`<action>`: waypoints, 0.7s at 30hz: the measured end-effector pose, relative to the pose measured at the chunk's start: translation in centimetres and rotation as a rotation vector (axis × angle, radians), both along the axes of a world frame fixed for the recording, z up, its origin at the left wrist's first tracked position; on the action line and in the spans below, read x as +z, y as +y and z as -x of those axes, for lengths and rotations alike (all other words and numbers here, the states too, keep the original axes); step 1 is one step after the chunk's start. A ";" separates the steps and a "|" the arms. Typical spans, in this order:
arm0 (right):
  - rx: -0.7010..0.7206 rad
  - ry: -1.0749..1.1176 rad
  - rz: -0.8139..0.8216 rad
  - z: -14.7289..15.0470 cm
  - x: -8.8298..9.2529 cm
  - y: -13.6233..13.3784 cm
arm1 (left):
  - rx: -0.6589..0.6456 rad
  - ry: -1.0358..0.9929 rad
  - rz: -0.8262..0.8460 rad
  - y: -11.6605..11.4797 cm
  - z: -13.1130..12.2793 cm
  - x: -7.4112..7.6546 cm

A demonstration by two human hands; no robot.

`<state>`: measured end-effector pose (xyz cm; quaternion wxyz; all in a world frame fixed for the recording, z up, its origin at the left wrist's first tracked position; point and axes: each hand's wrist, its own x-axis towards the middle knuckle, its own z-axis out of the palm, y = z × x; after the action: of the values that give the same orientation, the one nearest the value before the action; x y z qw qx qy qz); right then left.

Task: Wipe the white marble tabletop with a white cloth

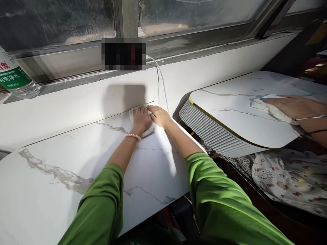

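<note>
My left hand [142,119], with a pink bead bracelet at the wrist, lies flat with fingers spread on a white cloth [131,115]. The cloth rests on a white marble-patterned table [107,153], close to its far edge by the wall. Right beside it, my right hand [159,116] lies with its fingers stretched over the cloth's upper right part, touching the left hand. Both palms face down, hiding most of the cloth.
At right, another person's hand [293,105] presses a white cloth [270,108] on a second marble-patterned table [219,100] with a ribbed side. A water bottle [17,80] stands on the windowsill at left. A white cable [162,81] hangs from a blurred-out object [123,54].
</note>
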<state>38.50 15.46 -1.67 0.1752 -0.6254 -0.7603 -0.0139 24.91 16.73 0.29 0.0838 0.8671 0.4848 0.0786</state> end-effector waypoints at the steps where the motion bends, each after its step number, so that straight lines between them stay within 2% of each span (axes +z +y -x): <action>1: 0.000 0.008 -0.009 0.0 -0.1 0.0 | 0.000 -0.002 -0.006 -0.1 0.1 0.0; 4: 0.016 0.030 -0.021 0.1 -0.4 -1.2 | -0.001 -0.003 -0.014 -1.3 0.5 0.1; 7: 0.037 0.032 -0.006 0.8 -0.4 -4.0 | -0.019 0.005 -0.004 -3.9 1.5 0.4; 11: 0.027 0.017 -0.005 2.7 -0.3 -10.3 | -0.075 0.005 0.008 -9.1 3.6 0.5; 17: 0.045 0.014 -0.072 6.8 -0.1 -21.8 | -0.155 -0.014 -0.045 -19.3 7.8 -0.2; 19: 0.047 0.017 -0.091 7.9 -0.2 -24.1 | -0.166 -0.011 -0.063 -21.6 8.9 -0.3; 21: 0.037 0.013 -0.092 8.6 -0.3 -25.2 | -0.170 -0.004 -0.075 -22.8 9.6 -0.2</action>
<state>29.95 -9.70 -1.94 0.2091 -0.6024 -0.7692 -0.0415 15.28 -6.02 0.09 0.0585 0.9075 0.4059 0.0911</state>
